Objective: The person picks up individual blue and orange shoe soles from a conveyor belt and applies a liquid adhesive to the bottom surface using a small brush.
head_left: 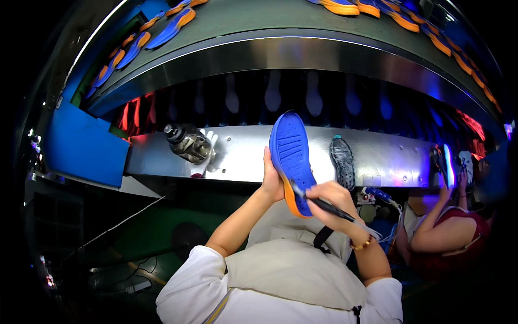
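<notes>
My left hand (pixel 273 178) grips a blue shoe sole (pixel 292 141) with an orange heel edge by its left side. The sole is tilted, toe pointing away from me, its grooved blue face turned up. In my right hand (pixel 335 201) is a slim black-handled brush (pixel 325 206), its pale, slightly blurred tip against the sole's heel half. A thin pale cord or tube shows beside my right wrist. Just right of the held sole, a dark, mottled sole-shaped piece (pixel 341 162) with a green end lies on the metal bench (pixel 248 156).
A metallic pot with a dark cap (pixel 189 143) stands on the bench at left, beside a white glove or cloth (pixel 211 141). Blue-and-orange soles (pixel 171 29) line the green belt (pixel 253 21) above. More soles (pixel 273 92) show in the dark gap below. A co-worker (pixel 450 232) works at right.
</notes>
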Demonstrator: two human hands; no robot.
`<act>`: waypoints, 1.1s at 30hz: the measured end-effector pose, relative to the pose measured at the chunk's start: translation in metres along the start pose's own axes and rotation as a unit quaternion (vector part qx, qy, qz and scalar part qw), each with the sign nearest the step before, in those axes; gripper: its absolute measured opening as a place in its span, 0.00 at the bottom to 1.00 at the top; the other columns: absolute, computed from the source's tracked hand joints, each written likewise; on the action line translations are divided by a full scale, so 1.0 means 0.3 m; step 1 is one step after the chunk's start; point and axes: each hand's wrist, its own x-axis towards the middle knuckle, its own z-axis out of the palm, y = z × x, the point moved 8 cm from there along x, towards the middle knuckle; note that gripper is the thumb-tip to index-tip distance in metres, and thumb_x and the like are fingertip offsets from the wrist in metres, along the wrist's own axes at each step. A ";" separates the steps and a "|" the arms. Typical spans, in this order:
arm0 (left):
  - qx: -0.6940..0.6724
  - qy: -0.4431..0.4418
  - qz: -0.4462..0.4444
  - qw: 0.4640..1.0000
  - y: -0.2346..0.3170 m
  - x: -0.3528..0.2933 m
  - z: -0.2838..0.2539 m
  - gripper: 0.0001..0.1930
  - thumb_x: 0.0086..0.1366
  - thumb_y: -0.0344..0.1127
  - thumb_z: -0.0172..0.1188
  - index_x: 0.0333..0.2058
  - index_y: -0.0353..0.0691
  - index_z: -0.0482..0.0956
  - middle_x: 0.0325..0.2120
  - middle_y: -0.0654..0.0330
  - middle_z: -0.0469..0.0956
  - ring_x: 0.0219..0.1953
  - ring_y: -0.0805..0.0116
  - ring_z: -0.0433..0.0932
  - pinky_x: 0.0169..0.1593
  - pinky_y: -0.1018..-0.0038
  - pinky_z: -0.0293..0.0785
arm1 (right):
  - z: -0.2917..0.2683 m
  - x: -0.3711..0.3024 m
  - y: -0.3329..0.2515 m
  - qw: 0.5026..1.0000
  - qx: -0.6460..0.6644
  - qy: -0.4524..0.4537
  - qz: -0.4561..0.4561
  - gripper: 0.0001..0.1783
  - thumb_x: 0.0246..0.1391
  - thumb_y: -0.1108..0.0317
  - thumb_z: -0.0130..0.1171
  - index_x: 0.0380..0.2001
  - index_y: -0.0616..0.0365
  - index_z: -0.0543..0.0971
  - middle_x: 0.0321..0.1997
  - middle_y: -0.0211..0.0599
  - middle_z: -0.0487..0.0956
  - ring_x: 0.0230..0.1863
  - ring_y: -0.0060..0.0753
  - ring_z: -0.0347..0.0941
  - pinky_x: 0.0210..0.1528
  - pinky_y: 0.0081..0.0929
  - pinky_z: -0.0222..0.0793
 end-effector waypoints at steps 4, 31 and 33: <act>-0.057 -0.053 -0.060 0.995 -0.008 -0.033 0.081 0.50 0.53 0.76 0.16 0.53 0.39 0.64 0.41 0.46 0.72 0.44 0.53 0.73 0.49 0.57 0.69 | -0.061 0.014 0.011 0.984 0.172 -0.050 0.024 0.09 0.40 0.76 0.62 0.30 0.63 0.79 0.30 0.39 0.79 0.32 0.27 0.76 0.35 0.22 0.71; -0.016 0.034 0.139 0.990 0.147 -0.008 0.220 0.54 0.49 0.79 0.11 0.42 0.33 0.70 0.31 0.47 0.75 0.33 0.55 0.76 0.38 0.62 0.74 | -0.143 0.038 -0.073 0.955 0.265 -0.128 -0.022 0.11 0.38 0.78 0.62 0.31 0.62 0.80 0.33 0.42 0.80 0.40 0.36 0.76 0.45 0.28 0.70; -0.027 0.045 0.144 0.988 0.160 0.000 0.223 0.54 0.49 0.78 0.11 0.42 0.33 0.70 0.31 0.46 0.75 0.33 0.55 0.76 0.38 0.62 0.74 | -0.165 0.034 -0.022 0.976 0.215 -0.046 0.004 0.11 0.38 0.79 0.62 0.31 0.62 0.80 0.34 0.42 0.80 0.40 0.36 0.76 0.45 0.28 0.70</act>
